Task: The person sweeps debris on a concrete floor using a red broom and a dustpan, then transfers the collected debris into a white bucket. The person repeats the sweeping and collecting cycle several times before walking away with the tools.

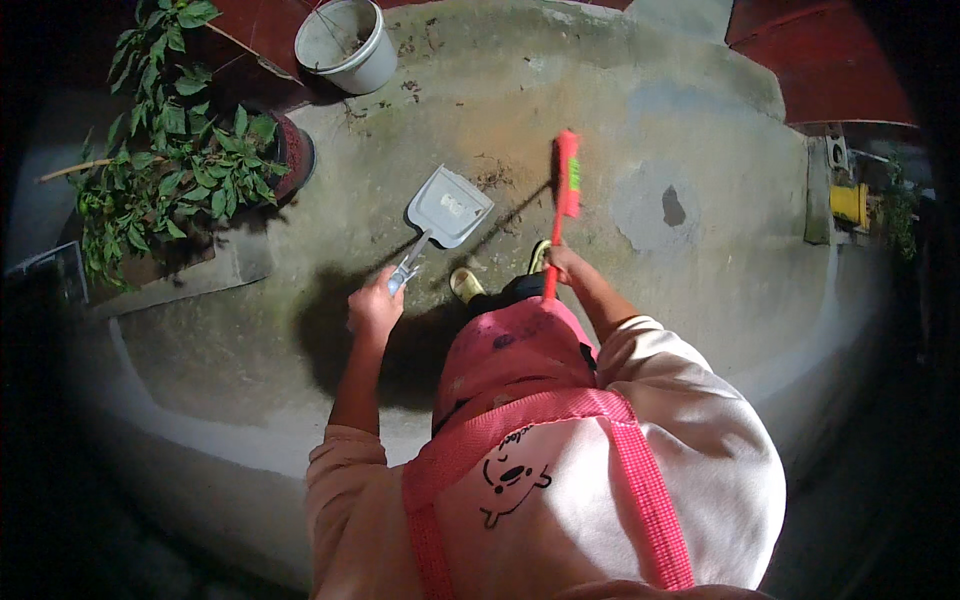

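My left hand (377, 304) grips the handle of a grey dustpan (448, 208), whose pan is at or just above the concrete floor. A small pile of dry plant debris (495, 174) lies on the floor beside the pan's front edge. My right hand (568, 265) is closed around the red handle of a broom (567, 176). The broom's red head, with some green on it, points away from me, to the right of the debris. Whether its bristles touch the floor I cannot tell.
A white bucket (367, 66) stands at the upper left, with scattered bits of debris near it. A potted leafy plant (206, 176) spreads along the left. On the right are a dark damp patch (673, 205) in the floor and a yellow container (848, 204). My sandalled feet are between my hands.
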`<state>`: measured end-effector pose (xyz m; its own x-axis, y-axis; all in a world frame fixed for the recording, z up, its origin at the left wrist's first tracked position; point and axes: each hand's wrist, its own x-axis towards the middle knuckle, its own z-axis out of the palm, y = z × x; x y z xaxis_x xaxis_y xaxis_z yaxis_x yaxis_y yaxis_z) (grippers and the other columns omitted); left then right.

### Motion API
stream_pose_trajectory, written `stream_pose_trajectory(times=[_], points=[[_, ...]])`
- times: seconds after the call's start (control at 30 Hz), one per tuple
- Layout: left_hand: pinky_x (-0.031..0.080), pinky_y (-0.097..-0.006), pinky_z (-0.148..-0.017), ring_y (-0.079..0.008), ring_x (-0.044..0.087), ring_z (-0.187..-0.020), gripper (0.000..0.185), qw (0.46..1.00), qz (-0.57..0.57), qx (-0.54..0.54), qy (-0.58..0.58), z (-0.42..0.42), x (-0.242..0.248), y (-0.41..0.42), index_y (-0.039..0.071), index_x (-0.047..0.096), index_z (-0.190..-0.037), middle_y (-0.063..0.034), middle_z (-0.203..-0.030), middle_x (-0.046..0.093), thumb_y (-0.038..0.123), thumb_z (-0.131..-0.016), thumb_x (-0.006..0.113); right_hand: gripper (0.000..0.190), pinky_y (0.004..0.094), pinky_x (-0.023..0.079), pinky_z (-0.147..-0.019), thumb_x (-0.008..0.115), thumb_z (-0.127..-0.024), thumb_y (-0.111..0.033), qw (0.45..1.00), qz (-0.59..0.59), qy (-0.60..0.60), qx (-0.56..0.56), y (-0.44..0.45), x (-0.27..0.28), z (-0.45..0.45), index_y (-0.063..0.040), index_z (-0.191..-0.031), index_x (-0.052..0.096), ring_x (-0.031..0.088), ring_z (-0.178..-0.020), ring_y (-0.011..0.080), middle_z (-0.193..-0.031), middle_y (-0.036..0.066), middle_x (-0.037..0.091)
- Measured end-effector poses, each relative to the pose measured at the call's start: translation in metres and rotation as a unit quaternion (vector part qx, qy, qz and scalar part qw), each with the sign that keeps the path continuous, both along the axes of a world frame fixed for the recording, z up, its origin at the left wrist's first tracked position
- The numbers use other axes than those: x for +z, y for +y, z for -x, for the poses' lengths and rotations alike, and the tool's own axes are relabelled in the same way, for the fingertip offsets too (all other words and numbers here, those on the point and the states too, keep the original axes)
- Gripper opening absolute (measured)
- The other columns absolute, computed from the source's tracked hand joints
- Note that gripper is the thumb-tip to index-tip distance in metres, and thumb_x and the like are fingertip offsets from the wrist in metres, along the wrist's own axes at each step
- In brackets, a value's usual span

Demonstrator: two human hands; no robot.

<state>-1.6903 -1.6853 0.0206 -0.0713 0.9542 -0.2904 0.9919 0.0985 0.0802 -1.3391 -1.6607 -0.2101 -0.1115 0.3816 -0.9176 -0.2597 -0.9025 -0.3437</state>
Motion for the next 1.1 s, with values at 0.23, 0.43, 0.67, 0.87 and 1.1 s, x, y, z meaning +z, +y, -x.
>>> stream_pose_trajectory(times=[0.23,0.43,0.67,0.87,1.1], points=[[0.048,-0.0447,-0.061,-0.0349,0.061,-0.072,0.033,0.999,0.048,0.01,-0.015,0.039,0.009,0.018,0.018,0.056,-0.105,-0.0144,-0.077,0.063,0.03,-0.075,0.064,0.04,0.0232,0.03,-0.031,0.045,-0.083,-0.003,0.997,-0.001,0.057,-0.058,-0.032,0.088,-0.044,-0.017,-0.119,0.034,0.036,-0.038,0.011,-0.056,0.0,0.038],[0.048,-0.0449,-0.061,-0.0338,0.061,-0.07,0.032,0.993,0.054,-0.094,-0.043,0.071,0.013,0.029,0.018,0.055,-0.105,-0.0132,-0.075,0.063,0.024,-0.075,0.064,0.011,0.0205,0.029,-0.031,0.04,-0.086,-0.014,0.867,0.224,0.205,-0.396,-0.12,0.105,-0.019,-0.011,-0.075,0.039,0.033,-0.039,0.0072,-0.053,-0.001,0.033],[0.048,-0.0437,-0.056,-0.0325,0.061,-0.065,0.03,0.99,0.028,-0.132,-0.027,0.066,0.021,0.038,0.019,0.056,-0.101,-0.0117,-0.07,0.063,0.022,-0.072,0.065,0.019,0.0303,0.042,-0.044,0.053,-0.066,0.005,0.934,-0.074,0.228,-0.265,0.002,0.069,0.083,-0.009,-0.063,0.041,0.047,-0.05,0.0173,-0.059,0.003,0.043],[0.047,-0.0441,-0.054,-0.0324,0.061,-0.061,0.03,0.99,0.019,-0.138,-0.021,0.065,0.013,0.028,0.018,0.056,-0.1,-0.0121,-0.066,0.062,0.022,-0.071,0.066,0.015,0.0213,0.041,-0.037,0.039,-0.084,-0.002,0.705,0.135,0.531,-0.45,0.082,0.099,0.087,-0.004,-0.069,0.037,0.041,-0.039,0.0101,-0.055,0.002,0.04],[0.048,-0.0439,-0.056,-0.0322,0.062,-0.062,0.037,0.995,0.02,-0.096,-0.026,0.043,0.004,-0.015,0.019,0.053,-0.107,-0.0123,-0.067,0.063,0.024,-0.072,0.065,0.019,0.0201,0.036,-0.033,0.042,-0.086,-0.007,0.818,0.143,0.414,-0.372,0.015,0.141,-0.007,-0.005,-0.069,0.035,0.036,-0.038,0.0068,-0.056,0.001,0.037]])
